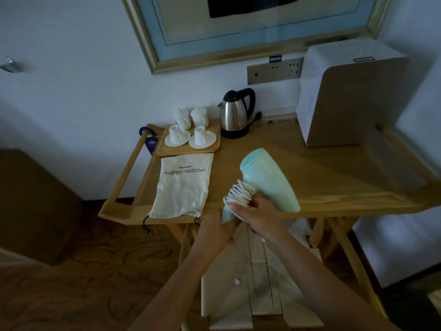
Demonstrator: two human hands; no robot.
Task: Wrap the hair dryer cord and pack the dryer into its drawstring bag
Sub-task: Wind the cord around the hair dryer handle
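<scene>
A mint-green hair dryer is held over the front edge of the wooden table. Its white cord is coiled in several turns around the handle. My left hand grips the lower end of the handle from below. My right hand holds the cord against the handle just under the coils. The white drawstring bag lies flat on the table to the left, its gathered mouth and dark strings at the front edge.
A wooden tray with white cups and saucers stands behind the bag. A steel kettle is at the back, a white box-shaped appliance at back right. Wall sockets are above. A woven stool is below the table.
</scene>
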